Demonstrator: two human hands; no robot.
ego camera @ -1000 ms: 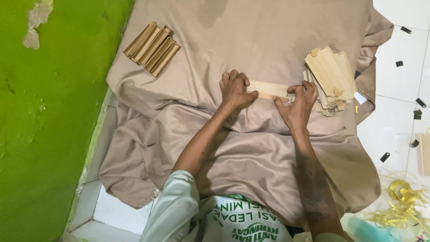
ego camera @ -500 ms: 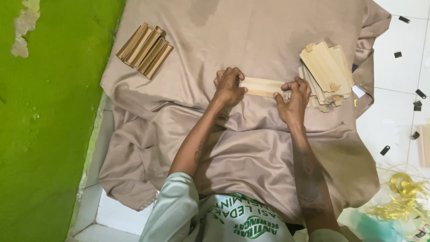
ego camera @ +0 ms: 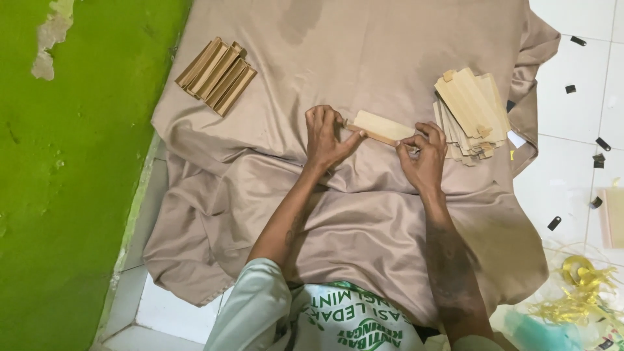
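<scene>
Two hands are shown pinching one pale cardboard strip (ego camera: 382,127) by its ends: the left hand (ego camera: 325,135) is clamped on the left tip, the right hand (ego camera: 424,153) on the right. Compared with a second earlier, the strip is seen turned slightly aslant, its left end raised off the beige cloth (ego camera: 364,58); folding appears to be under way. A stack of flat blanks (ego camera: 473,110) is seen just beside the right hand, and a row of folded pieces (ego camera: 216,75) well apart, upper left. Scraps (ego camera: 554,223) are scattered on the white tiles.
</scene>
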